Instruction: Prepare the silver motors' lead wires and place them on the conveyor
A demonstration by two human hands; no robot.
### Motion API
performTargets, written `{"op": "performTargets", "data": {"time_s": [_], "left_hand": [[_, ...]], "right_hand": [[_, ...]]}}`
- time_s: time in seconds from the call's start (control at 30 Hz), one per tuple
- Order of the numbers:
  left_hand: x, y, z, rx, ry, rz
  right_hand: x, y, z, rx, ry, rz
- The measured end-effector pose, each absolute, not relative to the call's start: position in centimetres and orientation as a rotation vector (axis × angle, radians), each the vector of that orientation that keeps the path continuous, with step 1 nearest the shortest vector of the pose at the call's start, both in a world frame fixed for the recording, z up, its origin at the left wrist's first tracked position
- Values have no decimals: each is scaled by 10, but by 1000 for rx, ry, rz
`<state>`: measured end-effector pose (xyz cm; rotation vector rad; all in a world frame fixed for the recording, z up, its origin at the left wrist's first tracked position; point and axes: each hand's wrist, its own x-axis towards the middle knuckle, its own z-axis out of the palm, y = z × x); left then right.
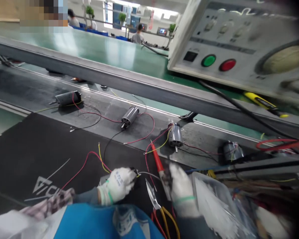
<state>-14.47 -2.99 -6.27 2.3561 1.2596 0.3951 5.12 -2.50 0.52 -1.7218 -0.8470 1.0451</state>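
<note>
My left hand, in a white glove with a green band, is closed around a motor that it mostly covers, with red and yellow wires coming out at its upper left. A thin pale strip runs from near its fingertips to the right. My right hand, gloved and blurred, is beside a red-tipped probe; whether it holds anything is unclear. Scissors with red and orange handles lie between my hands.
Several motors with wires, one just beyond my right hand, lie along the grey conveyor. A clear tray of white strips stands right. Behind are a rail, tester and yellow cutter. People are far back.
</note>
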Motion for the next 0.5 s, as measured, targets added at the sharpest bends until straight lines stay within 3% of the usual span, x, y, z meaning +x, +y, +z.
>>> {"op": "performTargets", "data": {"time_s": [0.1, 0.23, 0.4, 0.5], "left_hand": [[-146, -15, -54, 2101, 1445, 423], [-136, -1, -40, 2054, 1410, 274], [-131, 4, -41, 1857, 1485, 333], [-132, 2, -47, 1766, 1506, 441]], "right_hand": [[87, -90, -39, -2196, -1470, 1041], [86, -129, -67, -2568, -1764, 949], [89, -134, -80, -2524, -1758, 1051], [85, -126, -79, -2207, -1519, 1137]]}}
